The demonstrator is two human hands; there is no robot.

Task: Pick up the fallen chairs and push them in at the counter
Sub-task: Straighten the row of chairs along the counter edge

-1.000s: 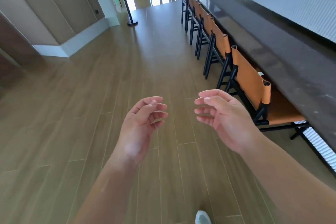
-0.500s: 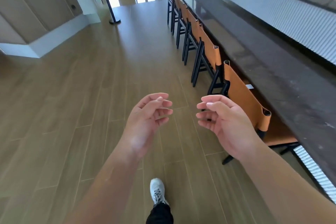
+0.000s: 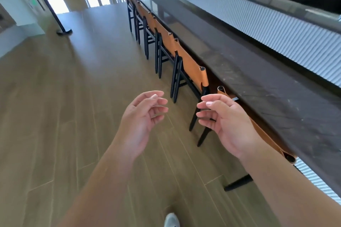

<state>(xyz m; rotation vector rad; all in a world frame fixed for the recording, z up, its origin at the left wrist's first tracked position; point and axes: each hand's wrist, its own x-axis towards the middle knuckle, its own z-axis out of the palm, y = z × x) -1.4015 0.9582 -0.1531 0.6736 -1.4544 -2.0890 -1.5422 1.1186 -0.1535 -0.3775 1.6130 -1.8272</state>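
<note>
We see the left hand (image 3: 141, 120) and the right hand (image 3: 224, 121) raised side by side over the wooden floor (image 3: 64, 116), palms turned toward each other, well apart. The fingers (image 3: 158, 107) of the left hand are loosely curled and spread, holding nothing; those of the right hand (image 3: 206, 103) are likewise relaxed and parted, gripping nothing.

Beyond the fingertips, a row of chairs (image 3: 162, 31) with black frames and tan backs stands upright along the dark counter (image 3: 258, 79), each tucked against its edge. The second chair (image 3: 191, 68) stands just past the right fingertips, its legs showing between the two hands. The nearest chair (image 3: 265, 134) lies partly behind the right hand and wrist, its back running alongside the counter edge; we cannot tell how far its seat sits under the counter.

Below the wrists, at the bottom margin, the toe of a light shoe (image 3: 171, 220) rests on the floor. Far beyond the left fingertips, a black post (image 3: 53, 11) stands on its base.
</note>
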